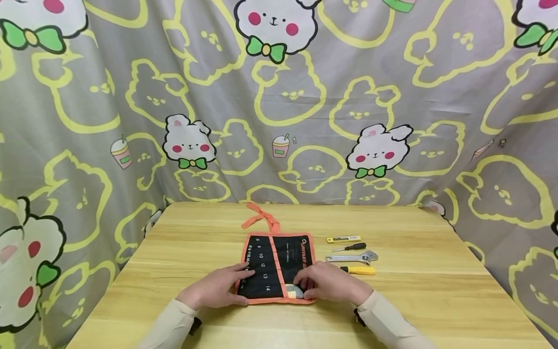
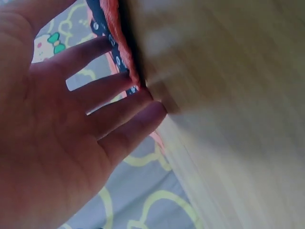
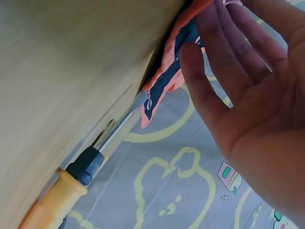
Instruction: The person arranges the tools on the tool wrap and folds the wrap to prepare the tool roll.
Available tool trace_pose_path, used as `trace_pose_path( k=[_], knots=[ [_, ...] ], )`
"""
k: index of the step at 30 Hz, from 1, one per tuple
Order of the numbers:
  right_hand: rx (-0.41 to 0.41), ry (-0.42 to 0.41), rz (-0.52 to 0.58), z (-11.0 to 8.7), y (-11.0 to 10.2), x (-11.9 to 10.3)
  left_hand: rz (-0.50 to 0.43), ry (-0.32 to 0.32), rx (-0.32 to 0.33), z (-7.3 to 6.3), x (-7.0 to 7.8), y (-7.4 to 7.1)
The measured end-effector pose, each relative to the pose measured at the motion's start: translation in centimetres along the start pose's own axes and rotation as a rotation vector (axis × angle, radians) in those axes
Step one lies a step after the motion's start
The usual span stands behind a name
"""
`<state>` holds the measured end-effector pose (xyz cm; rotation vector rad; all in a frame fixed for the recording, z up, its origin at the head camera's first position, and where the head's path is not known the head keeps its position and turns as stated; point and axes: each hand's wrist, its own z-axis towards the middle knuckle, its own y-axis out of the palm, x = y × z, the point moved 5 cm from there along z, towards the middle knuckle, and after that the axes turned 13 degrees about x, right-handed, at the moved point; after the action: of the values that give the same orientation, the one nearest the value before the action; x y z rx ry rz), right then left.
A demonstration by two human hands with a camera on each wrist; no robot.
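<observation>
A black tool pouch (image 1: 261, 271) with orange edging and printed size numbers lies unrolled on the table. My left hand (image 1: 218, 286) rests on its left side, fingers fairly straight on the fabric and thumb at the front edge. At the front right corner, my right hand (image 1: 335, 283) pinches a grey rounded thing (image 1: 294, 292) with a yellowish lined patch; its kind is unclear, and the fingers partly cover it. In the left wrist view, the left hand (image 2: 62, 124) reaches the orange rim with spread fingers. The right wrist view shows the right hand (image 3: 257, 100) at the pouch edge.
Right of the pouch lie a flat yellow case (image 1: 343, 239), a small black-handled screwdriver (image 1: 355, 247), an adjustable wrench (image 1: 348, 258) and a yellow-handled screwdriver (image 1: 362, 270). Orange ties (image 1: 261, 216) trail behind the pouch. A patterned curtain (image 1: 279, 106) surrounds the wooden table (image 1: 174, 242).
</observation>
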<state>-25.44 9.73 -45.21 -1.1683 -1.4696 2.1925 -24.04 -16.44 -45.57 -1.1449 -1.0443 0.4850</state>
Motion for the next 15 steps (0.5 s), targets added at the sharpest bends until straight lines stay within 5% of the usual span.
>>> trace_pose_path(
  k=[7,15],
  knots=[
    [0.0,0.001,0.02,0.08,0.13,-0.37,-0.043,-0.014,-0.065,0.0,-0.83,-0.56],
    [0.009,-0.006,0.02,0.19,0.19,-0.53,-0.021,0.005,-0.066,0.03,-1.0,-0.54]
  ],
)
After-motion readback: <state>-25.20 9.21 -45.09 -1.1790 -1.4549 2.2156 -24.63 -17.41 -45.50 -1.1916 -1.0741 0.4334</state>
